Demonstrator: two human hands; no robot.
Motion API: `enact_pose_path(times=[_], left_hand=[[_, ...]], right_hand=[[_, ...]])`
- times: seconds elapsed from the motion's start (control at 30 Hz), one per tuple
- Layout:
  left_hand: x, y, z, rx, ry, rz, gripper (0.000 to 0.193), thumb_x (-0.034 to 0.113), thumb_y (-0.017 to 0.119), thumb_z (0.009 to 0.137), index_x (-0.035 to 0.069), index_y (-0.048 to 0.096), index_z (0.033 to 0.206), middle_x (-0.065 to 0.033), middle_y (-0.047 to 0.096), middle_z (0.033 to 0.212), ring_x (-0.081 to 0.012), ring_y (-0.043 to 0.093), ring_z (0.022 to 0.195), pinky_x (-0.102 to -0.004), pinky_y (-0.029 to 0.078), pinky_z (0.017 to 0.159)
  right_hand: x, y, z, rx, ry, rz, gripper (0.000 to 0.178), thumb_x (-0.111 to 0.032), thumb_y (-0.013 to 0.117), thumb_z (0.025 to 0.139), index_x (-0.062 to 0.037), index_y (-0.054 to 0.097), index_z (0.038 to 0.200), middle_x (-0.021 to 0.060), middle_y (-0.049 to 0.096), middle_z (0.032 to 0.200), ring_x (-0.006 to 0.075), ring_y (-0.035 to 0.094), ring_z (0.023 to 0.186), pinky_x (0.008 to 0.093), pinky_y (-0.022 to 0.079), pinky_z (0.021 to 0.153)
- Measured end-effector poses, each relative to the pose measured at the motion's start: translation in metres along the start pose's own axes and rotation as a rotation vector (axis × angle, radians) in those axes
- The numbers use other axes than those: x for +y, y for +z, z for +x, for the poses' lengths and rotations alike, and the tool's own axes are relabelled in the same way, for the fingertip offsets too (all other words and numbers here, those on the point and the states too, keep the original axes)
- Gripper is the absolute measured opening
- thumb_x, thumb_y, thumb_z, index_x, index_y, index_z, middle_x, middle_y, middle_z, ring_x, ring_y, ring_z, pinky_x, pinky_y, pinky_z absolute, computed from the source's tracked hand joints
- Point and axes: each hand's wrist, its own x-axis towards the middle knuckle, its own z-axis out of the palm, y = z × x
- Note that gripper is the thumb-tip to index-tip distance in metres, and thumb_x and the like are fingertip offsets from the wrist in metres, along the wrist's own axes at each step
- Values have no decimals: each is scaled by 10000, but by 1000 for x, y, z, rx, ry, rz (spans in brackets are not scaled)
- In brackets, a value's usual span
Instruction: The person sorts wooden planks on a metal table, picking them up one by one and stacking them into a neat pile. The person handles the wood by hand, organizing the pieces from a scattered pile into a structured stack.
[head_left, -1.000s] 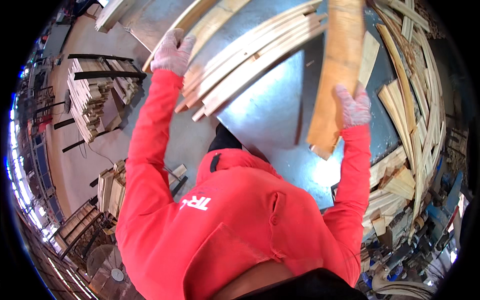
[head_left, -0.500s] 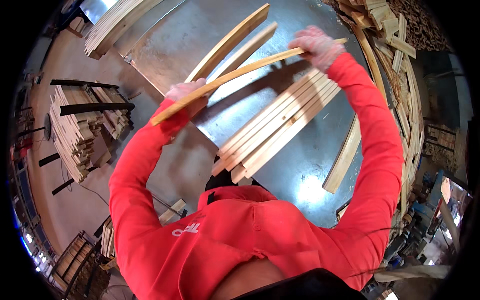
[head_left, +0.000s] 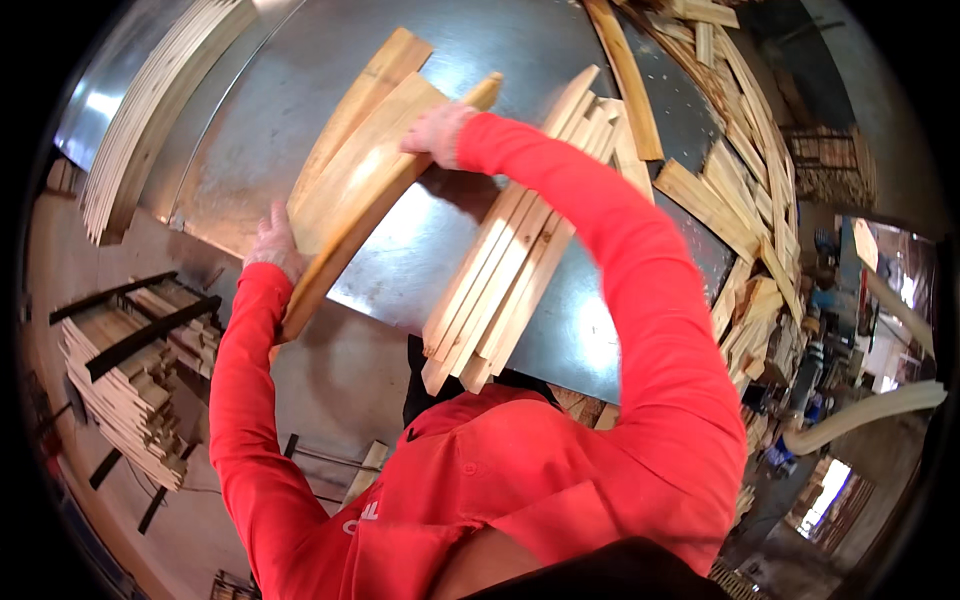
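Observation:
Pale curved wooden slats lie side by side on the metal table in front of me: a wide one (head_left: 375, 160) and another (head_left: 365, 95) along its far left side. A narrower, yellowish curved slat (head_left: 352, 235) stands on edge against their right side. My right hand (head_left: 437, 133), in a thin pale glove, is closed over the slats near their far end. At their near left end, my left hand (head_left: 275, 243) grips the outer side, its fingers partly hidden. To the right lies a bundle of pale slats (head_left: 500, 270), partly behind my right sleeve.
The metal table (head_left: 400, 285) has its near edge before my body. A stack of curved slats (head_left: 165, 120) lies at far left. Wood offcuts (head_left: 715, 200) pile up at the right. A rack of slats (head_left: 125, 390) stands on the floor at left.
The curved slat has come down from above the table to rest against the two others. My right hand moved left and nearer; my left hand moved left. The view has turned.

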Motion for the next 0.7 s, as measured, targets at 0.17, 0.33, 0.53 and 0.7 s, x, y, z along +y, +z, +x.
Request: enact_pose_path(times=[0.17,0.33,0.53,0.7], left_hand=[[-48,5,23,-235,146,-320,929,346,811,665,29,332,1395,-243,500,1304,-376,543,1155,-378,471,943],[51,38,-46,149,55,-10,927,322,766,730,45,238,1440,-221,450,1368,-375,479,1238,-422,409,1020],[62,13,-53,35,-159,-143,823,258,716,760,100,272,1434,-173,485,1365,-358,514,1209,-426,437,975],[74,50,-50,326,-139,63,791,247,727,757,141,299,1414,-200,601,1185,-408,580,1090,-453,461,922]], right_hand=[[-15,-2,23,308,83,-65,254,-176,582,794,-225,646,1035,22,646,1071,233,580,1084,369,364,1051],[-7,23,2,788,175,71,330,-332,651,751,-105,616,988,72,607,1043,264,533,1113,401,311,1103],[174,6,-194,731,1141,438,545,-470,668,747,-94,610,1137,137,625,1081,273,618,984,387,498,819],[224,132,-253,409,1477,351,865,-593,683,723,-104,385,1372,187,520,1281,339,485,1225,422,391,1017]])
